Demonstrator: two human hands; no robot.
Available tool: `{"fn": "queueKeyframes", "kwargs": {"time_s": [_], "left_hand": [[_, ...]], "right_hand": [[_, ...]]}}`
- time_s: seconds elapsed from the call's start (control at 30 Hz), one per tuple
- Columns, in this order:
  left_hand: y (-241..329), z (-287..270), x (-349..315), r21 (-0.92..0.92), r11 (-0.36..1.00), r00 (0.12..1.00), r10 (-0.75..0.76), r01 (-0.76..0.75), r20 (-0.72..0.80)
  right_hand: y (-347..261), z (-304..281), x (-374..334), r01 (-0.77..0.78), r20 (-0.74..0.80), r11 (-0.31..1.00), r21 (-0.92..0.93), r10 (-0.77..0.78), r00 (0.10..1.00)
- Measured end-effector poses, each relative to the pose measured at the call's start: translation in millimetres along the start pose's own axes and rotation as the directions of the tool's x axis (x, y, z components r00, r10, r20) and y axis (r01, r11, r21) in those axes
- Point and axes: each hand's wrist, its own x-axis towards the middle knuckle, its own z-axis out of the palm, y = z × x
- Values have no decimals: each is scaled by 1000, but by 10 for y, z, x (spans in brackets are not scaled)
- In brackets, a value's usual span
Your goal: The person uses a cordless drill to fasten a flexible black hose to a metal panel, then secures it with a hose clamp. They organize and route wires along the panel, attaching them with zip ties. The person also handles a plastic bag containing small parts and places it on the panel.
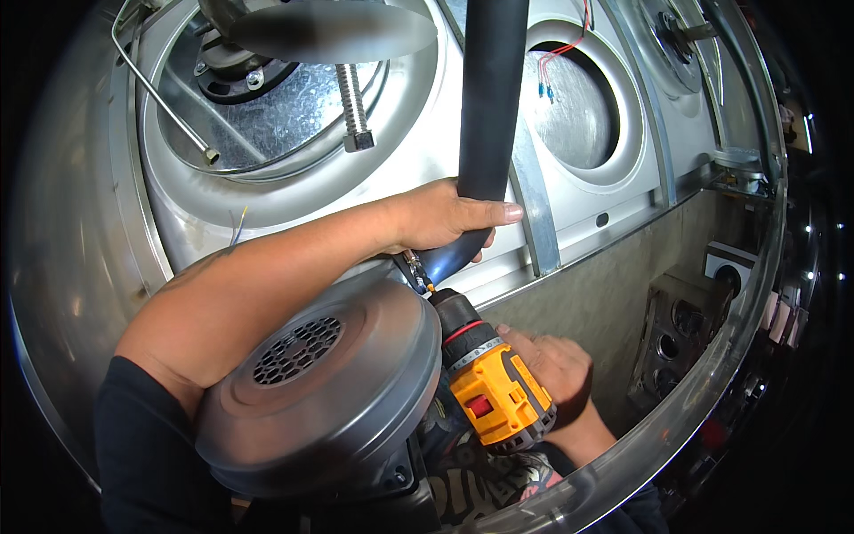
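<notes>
The left hand pinches the black hose, thumb across its front and fingers behind; the right hand is closed about the yellow-and-black drill, its fingers largely hidden. The drill's tip meets or nearly meets a small metal fitting beside the hose's lower bend. Fastening at this joint appears under way; whether the fitting is tight cannot be told. The hose, smooth and matt above, glossy at the bend, descends in front of the metal panel to near its lower edge, just beyond the round grey housing. Seemingly left unconnected: a corrugated connector and thin tube toward the panel's left edge, and red wires near its upper edge.
</notes>
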Motion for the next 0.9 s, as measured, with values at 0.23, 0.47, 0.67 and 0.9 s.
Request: {"fn": "queueKeyframes", "kwargs": {"time_s": [0.23, 0.47, 0.67, 0.9], "left_hand": [[-2, 14, 1, -31, 1000, 1000, -8, 7, -25], [-1, 22, 1, 0, 999, 998, -33, 33, -49], [-24, 32, 9, -51, 998, 999, -27, 24, -43], [31, 61, -24, -45, 999, 999, -14, 11, -50]], "right_hand": [[105, -35, 56, 207, 6, 972, -114, -207, 978], [-66, 57, 60, -56, 16, 998, 11, 56, 998], [-52, -114, 208, 42, -20, 997, -71, -43, 999], [-42, -197, 282, 66, 54, 991, -112, -60, 997]]}}
